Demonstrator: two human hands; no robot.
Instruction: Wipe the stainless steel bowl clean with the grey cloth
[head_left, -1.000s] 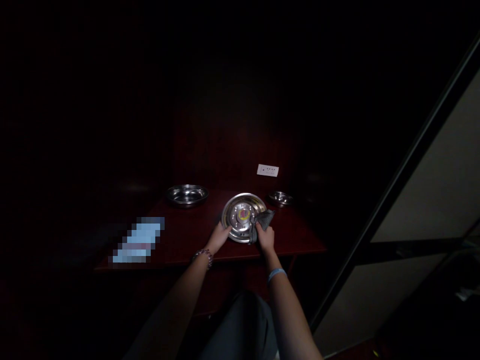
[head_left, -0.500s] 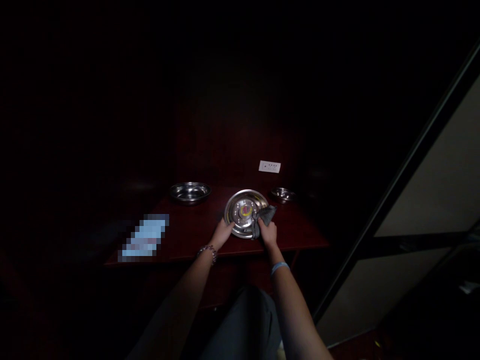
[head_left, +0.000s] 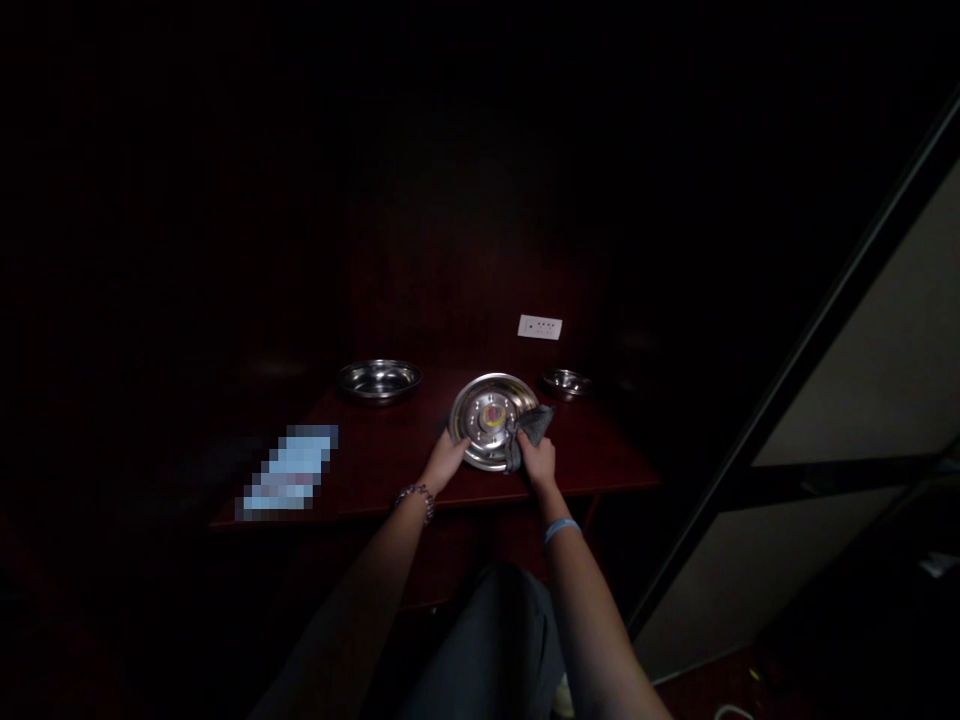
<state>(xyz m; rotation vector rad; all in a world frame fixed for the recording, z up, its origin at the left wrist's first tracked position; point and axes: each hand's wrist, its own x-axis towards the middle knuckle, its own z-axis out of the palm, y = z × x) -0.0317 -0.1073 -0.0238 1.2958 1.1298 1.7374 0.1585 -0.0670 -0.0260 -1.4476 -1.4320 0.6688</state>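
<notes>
A round steel bowl (head_left: pixel 491 417) with a yellow and red sticker at its centre is tilted toward me above the dark red table. My left hand (head_left: pixel 448 458) grips its lower left rim, the thumb on the inside. At the lower right rim, my right hand (head_left: pixel 538 460) is closed on a grey cloth (head_left: pixel 534 425) that lies against the bowl. Behind to the left stands a larger, shallow steel bowl (head_left: pixel 380 380). A smaller steel bowl (head_left: pixel 566 384) rests behind to the right.
The dark red table (head_left: pixel 375 470) has its front edge just below my hands. A blurred light blue item (head_left: pixel 291 472) lies at its left. On the back panel is a white socket plate (head_left: pixel 540 327). A framed pale panel (head_left: pixel 862 380) slants along the right.
The whole view has shifted slightly, so the table and its bowls appear a little higher. Both hands keep their hold on the bowl and cloth, with hardly any other movement.
</notes>
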